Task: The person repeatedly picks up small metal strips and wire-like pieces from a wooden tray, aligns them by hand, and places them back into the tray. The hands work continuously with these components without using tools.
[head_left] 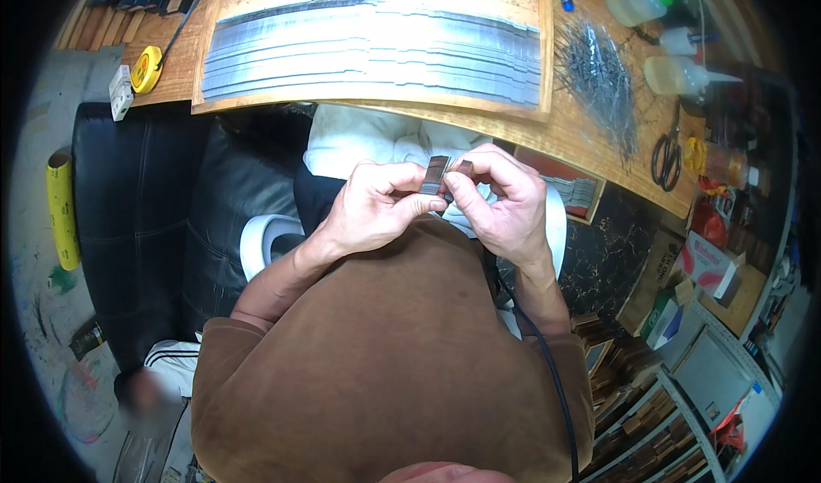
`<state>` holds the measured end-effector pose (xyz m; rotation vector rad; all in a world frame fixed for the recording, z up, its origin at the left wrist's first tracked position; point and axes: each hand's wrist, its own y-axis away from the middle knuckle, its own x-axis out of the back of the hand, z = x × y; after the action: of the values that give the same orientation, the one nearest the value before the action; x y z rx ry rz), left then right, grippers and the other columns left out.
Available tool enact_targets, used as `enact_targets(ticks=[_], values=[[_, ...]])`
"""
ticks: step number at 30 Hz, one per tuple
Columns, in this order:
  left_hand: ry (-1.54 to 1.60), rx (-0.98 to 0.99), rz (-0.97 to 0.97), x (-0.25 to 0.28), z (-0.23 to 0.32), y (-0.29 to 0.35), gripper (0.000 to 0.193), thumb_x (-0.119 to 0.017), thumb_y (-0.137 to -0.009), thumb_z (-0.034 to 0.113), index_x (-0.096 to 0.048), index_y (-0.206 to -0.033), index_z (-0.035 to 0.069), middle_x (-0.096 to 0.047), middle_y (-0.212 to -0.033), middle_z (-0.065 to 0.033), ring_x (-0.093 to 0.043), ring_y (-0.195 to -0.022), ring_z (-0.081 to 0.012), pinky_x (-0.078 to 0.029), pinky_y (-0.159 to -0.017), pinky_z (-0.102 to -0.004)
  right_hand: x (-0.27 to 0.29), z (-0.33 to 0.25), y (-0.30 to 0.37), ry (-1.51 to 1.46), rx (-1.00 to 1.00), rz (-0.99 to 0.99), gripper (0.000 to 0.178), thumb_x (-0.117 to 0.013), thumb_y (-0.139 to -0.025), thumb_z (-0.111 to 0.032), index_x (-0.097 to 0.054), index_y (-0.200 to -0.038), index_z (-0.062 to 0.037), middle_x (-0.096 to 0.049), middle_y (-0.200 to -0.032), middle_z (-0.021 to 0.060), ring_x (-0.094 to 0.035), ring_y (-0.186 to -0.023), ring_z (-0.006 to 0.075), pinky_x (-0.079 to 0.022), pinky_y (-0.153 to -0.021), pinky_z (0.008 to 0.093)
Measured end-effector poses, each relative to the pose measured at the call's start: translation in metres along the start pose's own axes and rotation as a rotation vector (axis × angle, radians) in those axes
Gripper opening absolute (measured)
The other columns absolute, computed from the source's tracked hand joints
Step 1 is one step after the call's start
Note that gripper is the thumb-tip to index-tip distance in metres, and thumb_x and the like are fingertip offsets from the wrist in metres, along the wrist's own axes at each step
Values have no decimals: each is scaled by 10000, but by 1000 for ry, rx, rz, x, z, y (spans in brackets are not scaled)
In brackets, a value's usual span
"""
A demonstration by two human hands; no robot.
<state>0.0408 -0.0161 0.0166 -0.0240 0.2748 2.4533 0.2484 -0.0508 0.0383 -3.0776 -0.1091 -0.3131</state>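
Note:
In front of my chest, my left hand (372,205) pinches a small dark brown rectangular piece (435,173) with fine lines across it, between thumb and fingers. My right hand (506,205) is closed too, its thumb and fingertips around a second small brown piece (465,168) right beside the first. The two pieces nearly meet, and I cannot tell whether they are joined. Their exact kind is too small to make out. Beyond my hands, a shallow wooden tray (546,51) on the table holds rows of thin grey strips (368,51).
A yellow tape measure (146,70) and a small white box (121,92) sit at the table's left edge. To the right lie a heap of thin dark wires (596,77), black scissors (665,160) and squeeze bottles (640,4). A black sofa (128,209) stands at left.

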Motion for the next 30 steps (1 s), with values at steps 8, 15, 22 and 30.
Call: enact_targets(ticks=[8,15,22,30], values=[[23,-35,29,-2,-4,1,199,-764,-945,22,-751,-1136,-35,-796,-933,-81,-696,-862,-70,-566,-776,-241,-1,1,1,-6,-25,-1,40,-711,-931,75,-677,-950,67,-701,-938,103,-702,-821,150,-562,-719,260],[14,-101,109,-3,-4,-3,188,-747,-947,-6,-745,-1128,-58,-793,-997,-102,-731,-896,-113,-588,-825,-266,10,5,1,-63,-42,165,49,-733,-912,10,-693,-932,31,-697,-853,56,-659,-722,113,-512,-629,263],[142,137,149,-1,-15,-5,189,-782,-938,46,-746,-1086,-67,-797,-957,-94,-737,-904,-125,-580,-826,-271,120,-12,-24,210,-180,711,157,-705,-1002,-94,-733,-878,-2,-711,-783,50,-653,-686,80,-532,-642,220],[319,418,-93,-2,-3,-17,155,-750,-965,32,-738,-1102,-41,-787,-941,-78,-730,-868,-107,-581,-793,-247,30,8,-6,-258,-371,-9,41,-741,-952,-17,-737,-952,24,-732,-913,47,-657,-773,78,-551,-686,229]])
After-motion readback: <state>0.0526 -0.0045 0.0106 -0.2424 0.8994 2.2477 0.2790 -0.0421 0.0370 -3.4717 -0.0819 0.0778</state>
